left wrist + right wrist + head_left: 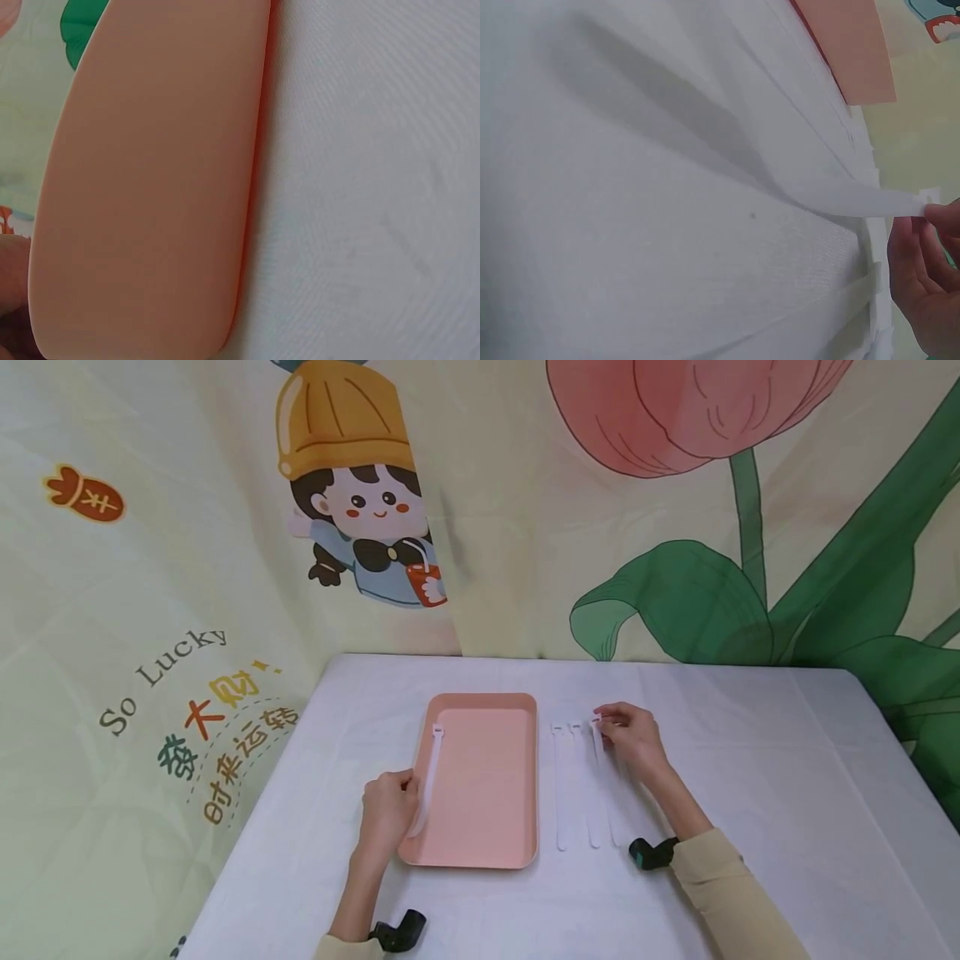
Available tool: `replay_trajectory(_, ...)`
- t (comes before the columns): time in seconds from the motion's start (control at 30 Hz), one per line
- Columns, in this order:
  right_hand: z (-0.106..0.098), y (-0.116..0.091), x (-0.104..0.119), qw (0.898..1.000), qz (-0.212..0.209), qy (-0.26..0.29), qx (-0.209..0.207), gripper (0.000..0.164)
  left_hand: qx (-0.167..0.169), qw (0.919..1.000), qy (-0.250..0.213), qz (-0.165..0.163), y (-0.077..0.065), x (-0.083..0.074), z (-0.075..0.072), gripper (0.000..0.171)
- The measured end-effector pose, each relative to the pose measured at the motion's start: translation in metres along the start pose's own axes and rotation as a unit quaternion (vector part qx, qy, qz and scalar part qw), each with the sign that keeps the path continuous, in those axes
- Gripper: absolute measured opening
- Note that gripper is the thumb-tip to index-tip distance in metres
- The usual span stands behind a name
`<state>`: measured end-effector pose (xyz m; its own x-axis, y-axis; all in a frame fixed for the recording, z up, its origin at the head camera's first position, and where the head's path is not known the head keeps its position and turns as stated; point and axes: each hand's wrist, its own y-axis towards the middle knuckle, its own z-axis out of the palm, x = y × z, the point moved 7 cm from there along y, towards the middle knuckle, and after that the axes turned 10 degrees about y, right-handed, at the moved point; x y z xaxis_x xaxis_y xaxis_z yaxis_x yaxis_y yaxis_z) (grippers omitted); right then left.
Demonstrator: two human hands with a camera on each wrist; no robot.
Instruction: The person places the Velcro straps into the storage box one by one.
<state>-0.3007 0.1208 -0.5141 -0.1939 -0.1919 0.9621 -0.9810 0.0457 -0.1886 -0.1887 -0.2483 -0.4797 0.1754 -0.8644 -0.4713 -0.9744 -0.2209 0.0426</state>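
Note:
A pink rectangular tray (487, 785) lies on the table. My left hand (387, 810) grips its left rim, fingers curled at the edge; in the left wrist view only a fingertip shows beside the tray's side wall. One thin white strap (433, 768) with a slotted head lies lengthwise along the tray's left side. Right of the tray, my right hand (633, 739) pinches the head end of another white strap (855, 201) between thumb and fingers. Its head end is raised in the right wrist view, and the strap's shadow falls on the cloth.
Two similar straps, a left one (558, 789) and a right one (585, 793), lie side by side between the tray and my right hand. A white cloth (787, 777) covers the table. Behind it hangs a printed curtain (502, 568). Black wrist cameras sit on both wrists.

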Motion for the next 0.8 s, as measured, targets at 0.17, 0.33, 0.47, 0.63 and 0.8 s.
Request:
replay_trajectory(0.17, -0.001, -0.003, 0.003, 1.000, 0.005, 0.002, 0.001, 0.027, 0.001, 1.0000, -0.004, -0.002, 0.000, 0.000, 0.001, 0.025)
replay_trajectory(0.33, -0.002, -0.008, 0.008, 1.000, -0.009, 0.005, 0.002, 0.030, 0.000, 1.0000, -0.003, -0.004, 0.000, 0.001, 0.001, 0.024)
replay_trajectory(0.47, -0.003, -0.011, 0.012, 1.000, -0.012, 0.016, 0.003, 0.031, 0.001, 1.0000, -0.003, -0.006, 0.001, 0.002, 0.001, 0.024)
replay_trajectory(0.63, -0.003, -0.014, 0.014, 0.999, -0.006, 0.032, 0.008, 0.032, 0.002, 0.9999, -0.010, -0.007, 0.001, 0.004, 0.000, 0.025)
replay_trajectory(0.8, -0.007, -0.017, 0.013, 0.999, 0.001, 0.033, 0.007, 0.033, 0.010, 0.9997, -0.021, -0.004, 0.000, 0.002, 0.001, 0.026)
